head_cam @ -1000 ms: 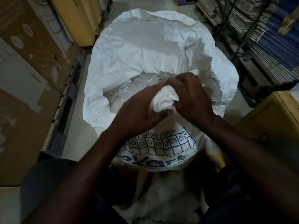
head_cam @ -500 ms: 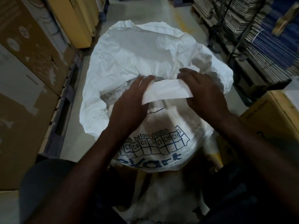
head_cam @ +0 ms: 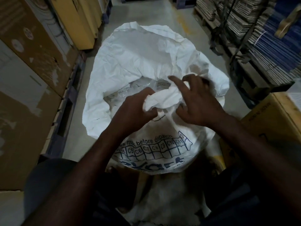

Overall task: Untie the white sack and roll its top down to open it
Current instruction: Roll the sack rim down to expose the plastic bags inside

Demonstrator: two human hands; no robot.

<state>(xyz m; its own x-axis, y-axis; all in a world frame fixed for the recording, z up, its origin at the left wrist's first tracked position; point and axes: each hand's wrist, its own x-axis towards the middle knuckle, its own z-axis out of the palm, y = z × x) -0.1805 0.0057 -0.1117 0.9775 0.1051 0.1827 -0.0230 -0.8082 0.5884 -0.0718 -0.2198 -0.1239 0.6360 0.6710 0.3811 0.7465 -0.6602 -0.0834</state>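
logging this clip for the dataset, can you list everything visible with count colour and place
white woven plastic sack: one, white with blue print, centre, mouth open, near rim bunched into a roll
clear plastic packets: several, transparent, inside the sack; count unclear
brown cardboard cartons: several, brown, stacked along the left
yellow cardboard cartons: a few, yellow, upper left
yellow-brown cardboard box: one, lower right
stacked flat cardboard bundles: many, grey-brown, on racks upper right
grey concrete floor: around the sack
left hand: gripping the rolled rim
right hand: fingers spread over the rolled rim
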